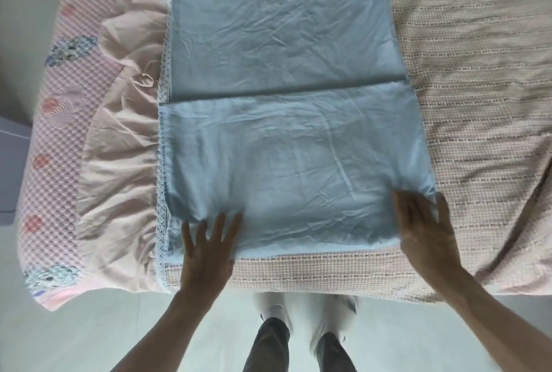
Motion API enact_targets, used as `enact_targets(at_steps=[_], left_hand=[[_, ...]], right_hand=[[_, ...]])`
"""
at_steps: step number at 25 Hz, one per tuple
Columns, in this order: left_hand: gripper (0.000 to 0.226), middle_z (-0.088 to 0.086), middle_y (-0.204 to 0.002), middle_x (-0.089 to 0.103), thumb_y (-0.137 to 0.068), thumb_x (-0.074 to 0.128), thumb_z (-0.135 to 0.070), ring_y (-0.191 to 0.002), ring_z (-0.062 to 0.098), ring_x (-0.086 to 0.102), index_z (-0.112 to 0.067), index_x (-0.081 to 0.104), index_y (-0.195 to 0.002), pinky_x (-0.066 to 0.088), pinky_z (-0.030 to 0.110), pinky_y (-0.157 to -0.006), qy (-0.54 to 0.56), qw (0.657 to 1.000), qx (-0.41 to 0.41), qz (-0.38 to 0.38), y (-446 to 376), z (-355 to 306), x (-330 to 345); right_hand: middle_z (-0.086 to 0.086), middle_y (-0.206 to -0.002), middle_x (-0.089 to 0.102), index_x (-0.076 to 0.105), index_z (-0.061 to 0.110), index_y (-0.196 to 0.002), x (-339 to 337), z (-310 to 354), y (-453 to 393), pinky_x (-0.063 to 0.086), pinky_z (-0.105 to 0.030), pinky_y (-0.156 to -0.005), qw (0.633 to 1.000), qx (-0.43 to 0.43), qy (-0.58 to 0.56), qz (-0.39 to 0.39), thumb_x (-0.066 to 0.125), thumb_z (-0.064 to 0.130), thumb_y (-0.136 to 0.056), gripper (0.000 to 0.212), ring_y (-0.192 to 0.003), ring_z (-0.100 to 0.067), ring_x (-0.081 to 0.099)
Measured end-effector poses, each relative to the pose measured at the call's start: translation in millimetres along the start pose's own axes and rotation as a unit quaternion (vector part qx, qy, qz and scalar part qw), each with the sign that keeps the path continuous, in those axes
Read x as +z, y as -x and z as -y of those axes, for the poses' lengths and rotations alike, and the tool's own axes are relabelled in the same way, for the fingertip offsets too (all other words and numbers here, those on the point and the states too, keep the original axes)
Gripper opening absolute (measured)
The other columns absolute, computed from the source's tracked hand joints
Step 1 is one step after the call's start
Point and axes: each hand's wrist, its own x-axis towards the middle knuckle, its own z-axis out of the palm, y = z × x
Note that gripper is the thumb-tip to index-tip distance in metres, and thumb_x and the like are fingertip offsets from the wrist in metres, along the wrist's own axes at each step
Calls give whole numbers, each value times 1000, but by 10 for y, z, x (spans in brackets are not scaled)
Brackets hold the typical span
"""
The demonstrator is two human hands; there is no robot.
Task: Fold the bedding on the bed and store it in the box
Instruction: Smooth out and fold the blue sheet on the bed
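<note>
This is a bedroom in a home. A big bed (478, 72) fills the room, with a pink frilly bedspread (119, 138) and a blue sheet (283, 42) on top.

We look down on a glossy pale grey floor (89, 338) that reflects soft, even light. At far left we see a plain off-white wall (27, 13), and below it the corner of a lavender-grey boxy object (12, 168), too cropped for us to identify.
</note>
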Motion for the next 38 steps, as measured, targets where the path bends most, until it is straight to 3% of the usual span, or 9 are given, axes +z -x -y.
enact_targets(at_steps=[3, 7, 10, 16, 18, 21, 26, 32, 38], left_hand=[[108, 4, -80, 66, -49, 74, 8, -64, 28, 65, -16, 38, -149, 25, 64, -111, 42, 997, -50, -46, -183, 95, -123], [109, 5, -71, 70, -39, 76, 10, -56, 28, 65, -11, 47, -143, 40, 63, -101, 72, 993, -50, -80, -86, 153, -392], [116, 3, -69, 70, -31, 80, 7, -53, 25, 65, -14, 47, -140, 47, 62, -92, 67, 993, -59, -79, 467, 54, -619], [128, -9, -52, 57, -24, 81, -2, -47, 15, 61, -21, 36, -143, 41, 55, -94, 92, 991, -46, 82, 2140, -387, -1041], [124, -10, -54, 58, -31, 77, -2, -49, 14, 62, -22, 35, -146, 33, 54, -96, 86, 992, -61, 72, 2181, -410, -1256], [106, -7, -59, 61, -35, 81, 2, -51, 19, 63, -15, 52, -136, 32, 62, -99, 76, 994, -79, 19, 1774, -312, -1569], [76, 5, -55, 62, -52, 78, 2, -52, 28, 64, -8, 63, -127, 34, 62, -99, 46, 993, -64, -86, 584, -56, -2153], [43, 7, -82, 72, -75, 64, -13, -87, 33, 69, -21, 56, -116, 23, 48, -108, 48, 993, -103, -26, -887, 354, -2354], [26, 7, -92, 69, -79, 58, -11, -97, 32, 65, -21, 54, -103, 24, 44, -102, 50, 992, -96, 62, -2171, 567, -1820]], right_hand=[[-18, -80, 62, 34, -13, -145, -49, -116, -76, 25, -62, -114, 999, -30, 16, -40, 47, -11, -75, 71, -78, -36, 63], [-6, -47, 48, 42, -13, -140, -324, -131, 100, 30, -62, -112, 999, -33, -11, -36, 45, -7, -65, 76, -43, -25, 51], [-5, -40, 45, 49, -14, -135, -624, -79, 685, 30, -61, -110, 999, -39, -20, -22, 51, -6, -54, 81, -36, -22, 48], [1, -40, 51, 68, -9, -116, -1153, 73, 2470, 8, -50, -119, 987, -15, -93, 126, 44, 13, -58, 66, -35, -16, 52], [3, -40, 53, 69, -7, -115, -1384, -4, 2525, 11, -47, -118, 985, 17, -115, 127, 70, 10, -47, 71, -34, -14, 54], [5, -39, 50, 60, -3, -128, -1661, -207, 2119, 25, -50, -109, 983, 43, -135, 115, 87, 2, -29, 103, -36, -13, 54], [3, -45, 56, 55, 7, -137, -2045, -622, 862, 26, -50, -108, 981, 122, -137, 70, 79, 2, -59, 82, -50, -19, 61], [-7, -70, 71, 51, 16, -127, -2141, -907, -671, 26, -44, -99, 972, 182, -146, 27, 64, 8, -78, 51, -79, -26, 70], [-11, -79, 70, 47, 16, -124, -1375, -928, -1930, 27, -46, -99, 965, 218, -128, 72, 59, 6, -80, 46, -84, -31, 68]])
